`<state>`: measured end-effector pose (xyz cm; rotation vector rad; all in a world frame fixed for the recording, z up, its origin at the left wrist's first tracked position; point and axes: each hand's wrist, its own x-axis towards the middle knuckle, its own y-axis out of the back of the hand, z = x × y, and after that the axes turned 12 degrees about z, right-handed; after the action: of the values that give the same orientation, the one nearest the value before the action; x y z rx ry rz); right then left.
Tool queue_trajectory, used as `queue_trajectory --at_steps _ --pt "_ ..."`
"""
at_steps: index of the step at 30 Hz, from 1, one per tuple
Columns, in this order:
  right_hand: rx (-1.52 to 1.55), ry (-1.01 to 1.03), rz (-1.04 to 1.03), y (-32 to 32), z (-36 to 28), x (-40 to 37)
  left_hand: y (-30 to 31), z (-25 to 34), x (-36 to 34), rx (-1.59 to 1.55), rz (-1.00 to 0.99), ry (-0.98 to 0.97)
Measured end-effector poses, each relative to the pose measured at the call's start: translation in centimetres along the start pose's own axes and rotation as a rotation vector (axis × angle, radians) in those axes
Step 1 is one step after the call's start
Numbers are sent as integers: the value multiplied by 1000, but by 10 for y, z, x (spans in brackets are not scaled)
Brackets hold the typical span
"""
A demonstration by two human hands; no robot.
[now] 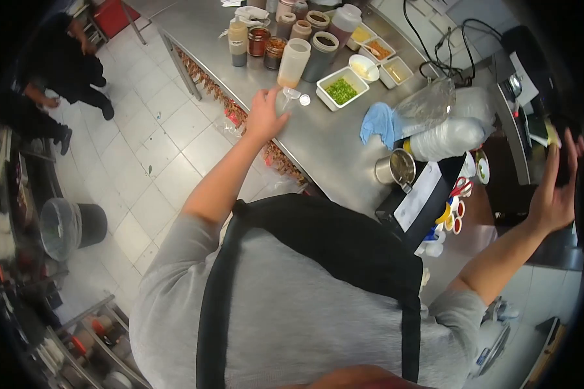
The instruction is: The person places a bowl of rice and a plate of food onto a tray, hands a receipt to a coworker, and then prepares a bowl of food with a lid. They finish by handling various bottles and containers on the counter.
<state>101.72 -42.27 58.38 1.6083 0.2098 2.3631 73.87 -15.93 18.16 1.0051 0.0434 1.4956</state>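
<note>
My left hand (267, 118) is at the near edge of the steel counter, fingers and thumb curled round a small clear bottle (289, 97) with a white cap (304, 100). Just beyond it stands a tall, cloudy plastic squeeze bottle (294, 63) with a little orange-brown sauce at the bottom. Out to the far right, my right hand (557, 191) is raised with its fingers stretched and apart. Its fingertips are right by a small yellow-green item (553, 135), in front of dark equipment.
Sauce bottles and jars (274, 52) crowd the back of the counter (331, 152). Near them are a tub of chopped green herbs (340, 89), a blue cloth (380, 123), stacked plastic lids (444, 137) and a metal pot (396, 167). Two people (61, 65) are at left, near a bucket (63, 227).
</note>
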Motion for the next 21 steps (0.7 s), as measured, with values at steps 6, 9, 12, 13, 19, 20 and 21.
queue_trajectory --at_steps 6,9,12,13,19,20,21 --pt "-254 -413 -115 104 -7 -92 -44 5 27 115 -87 131" --pt "-325 -589 -113 136 -25 -128 -58 0 30 134 -88 166" --pt "-330 -796 -80 168 -32 -175 -58 -2 32 63 -73 182" --pt "-356 -821 -106 176 -38 -188 -56 0 33 23 -58 178" --pt "-169 -994 -130 156 -92 -215 -41 63 -6 -46 -264 -353" --pt "-159 -976 -166 146 -100 -211 -48 69 -13 -39 -276 -404" --pt "-151 -957 -202 138 -106 -206 -56 71 -17 -22 -291 -429"
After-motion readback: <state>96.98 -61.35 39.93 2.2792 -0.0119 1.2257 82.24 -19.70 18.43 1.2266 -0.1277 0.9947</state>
